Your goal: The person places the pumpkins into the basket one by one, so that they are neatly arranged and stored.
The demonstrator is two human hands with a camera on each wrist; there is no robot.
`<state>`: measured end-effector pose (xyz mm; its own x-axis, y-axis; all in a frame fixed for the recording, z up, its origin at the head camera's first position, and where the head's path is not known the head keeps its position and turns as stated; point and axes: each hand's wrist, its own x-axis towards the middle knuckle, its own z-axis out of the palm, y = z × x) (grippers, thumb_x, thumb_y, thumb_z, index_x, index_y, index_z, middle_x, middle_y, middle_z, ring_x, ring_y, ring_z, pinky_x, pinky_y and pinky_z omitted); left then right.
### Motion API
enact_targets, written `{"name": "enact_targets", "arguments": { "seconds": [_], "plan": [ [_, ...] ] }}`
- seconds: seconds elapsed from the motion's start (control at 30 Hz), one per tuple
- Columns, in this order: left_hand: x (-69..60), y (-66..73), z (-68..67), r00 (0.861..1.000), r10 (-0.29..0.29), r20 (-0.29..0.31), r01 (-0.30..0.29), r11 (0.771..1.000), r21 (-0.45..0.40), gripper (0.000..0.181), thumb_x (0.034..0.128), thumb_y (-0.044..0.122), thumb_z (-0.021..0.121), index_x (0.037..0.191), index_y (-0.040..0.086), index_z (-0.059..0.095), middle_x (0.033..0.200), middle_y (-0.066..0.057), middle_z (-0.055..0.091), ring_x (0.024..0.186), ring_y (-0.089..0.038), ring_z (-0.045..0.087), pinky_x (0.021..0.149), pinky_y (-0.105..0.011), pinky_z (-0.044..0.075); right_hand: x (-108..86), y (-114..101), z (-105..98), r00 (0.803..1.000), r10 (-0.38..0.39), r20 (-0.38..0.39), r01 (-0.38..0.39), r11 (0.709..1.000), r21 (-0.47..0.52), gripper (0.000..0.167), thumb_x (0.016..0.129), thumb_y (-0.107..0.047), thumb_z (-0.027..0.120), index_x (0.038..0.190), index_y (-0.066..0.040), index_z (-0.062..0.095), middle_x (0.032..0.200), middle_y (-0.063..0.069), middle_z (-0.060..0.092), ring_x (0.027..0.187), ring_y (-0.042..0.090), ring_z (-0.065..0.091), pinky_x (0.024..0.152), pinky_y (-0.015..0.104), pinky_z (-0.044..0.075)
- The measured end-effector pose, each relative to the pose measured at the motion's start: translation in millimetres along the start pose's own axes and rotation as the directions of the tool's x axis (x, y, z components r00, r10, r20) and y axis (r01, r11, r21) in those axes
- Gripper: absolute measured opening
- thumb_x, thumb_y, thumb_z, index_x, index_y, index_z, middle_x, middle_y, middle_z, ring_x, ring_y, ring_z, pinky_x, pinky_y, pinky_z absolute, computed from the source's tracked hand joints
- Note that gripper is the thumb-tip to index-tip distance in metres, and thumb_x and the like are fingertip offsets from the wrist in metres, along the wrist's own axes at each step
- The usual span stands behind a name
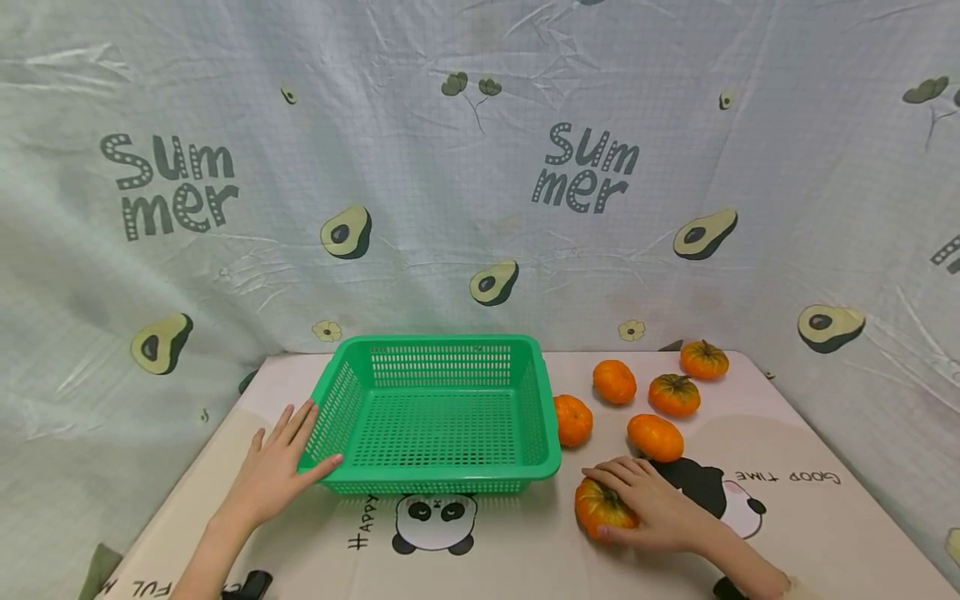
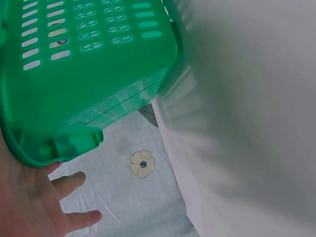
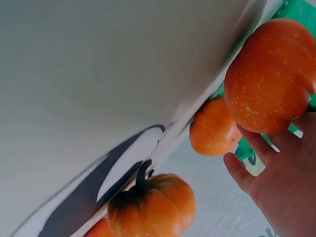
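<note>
A green plastic basket (image 1: 438, 479) stands on the table with nothing in it. My left hand (image 1: 270, 483) rests against its left side near the front corner, fingers spread and straight; in the left wrist view that hand (image 2: 34, 202) lies at the basket's rim (image 2: 74, 145). Right of the basket, my right hand (image 1: 656, 508) grips an orange pumpkin (image 1: 596, 510), fingers over its top and thumb on the near side. The right wrist view has this pumpkin (image 3: 270, 74) at the fingers of the hand (image 3: 286, 182); whether it touches the table cannot be told.
Several more pumpkins lie behind the right hand: one (image 1: 573, 421) close beside the basket's right wall, others (image 1: 656, 437) (image 1: 674, 395) farther right and back. A printed cloth (image 1: 420, 167) hangs behind the table (image 1: 525, 558). Dark objects (image 1: 257, 585) show near both wrists.
</note>
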<state>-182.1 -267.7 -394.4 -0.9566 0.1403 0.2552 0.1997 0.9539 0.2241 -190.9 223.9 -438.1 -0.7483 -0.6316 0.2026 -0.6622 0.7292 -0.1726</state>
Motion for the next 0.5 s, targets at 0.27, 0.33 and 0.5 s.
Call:
{"name": "enact_targets", "arguments": {
  "seconds": [0.27,0.33,0.5],
  "plan": [
    [-0.5,0.2,1.2,1.000,-0.012,0.011,0.012,1.000,-0.002,0.085,0.0814,0.054,0.051,0.141,0.000,0.023,0.145,-0.021,0.024,0.133,-0.041,0.019,0.096,-0.068,0.016,10.1,4,-11,0.999,0.024,-0.041,-0.025,0.999,-0.022,0.067,0.080,-0.057,0.052,0.132,-0.015,0.044,0.124,-0.004,0.049,0.115,0.017,0.045,0.099,0.048,0.034],
    [-0.2,-0.1,1.1,1.000,-0.013,0.011,0.013,1.000,-0.005,0.085,0.0815,0.054,0.051,0.141,0.000,0.022,0.145,-0.021,0.024,0.133,-0.041,0.019,0.096,-0.069,0.016,12.8,5,-14,0.998,0.047,-0.047,-0.047,0.999,-0.010,0.068,0.080,-0.056,0.054,0.132,-0.015,0.043,0.125,-0.002,0.049,0.116,0.018,0.045,0.099,0.049,0.034],
    [-0.8,-0.6,0.8,1.000,-0.013,0.013,0.013,1.000,-0.005,0.086,0.0817,0.055,0.050,0.141,0.000,0.022,0.145,-0.021,0.024,0.133,-0.041,0.019,0.095,-0.069,0.016,20.7,7,-23,0.992,0.072,-0.100,-0.074,0.997,-0.013,0.066,0.079,-0.051,0.058,0.131,-0.013,0.043,0.126,0.005,0.050,0.114,0.024,0.047,0.095,0.050,0.038]
  ]
}}
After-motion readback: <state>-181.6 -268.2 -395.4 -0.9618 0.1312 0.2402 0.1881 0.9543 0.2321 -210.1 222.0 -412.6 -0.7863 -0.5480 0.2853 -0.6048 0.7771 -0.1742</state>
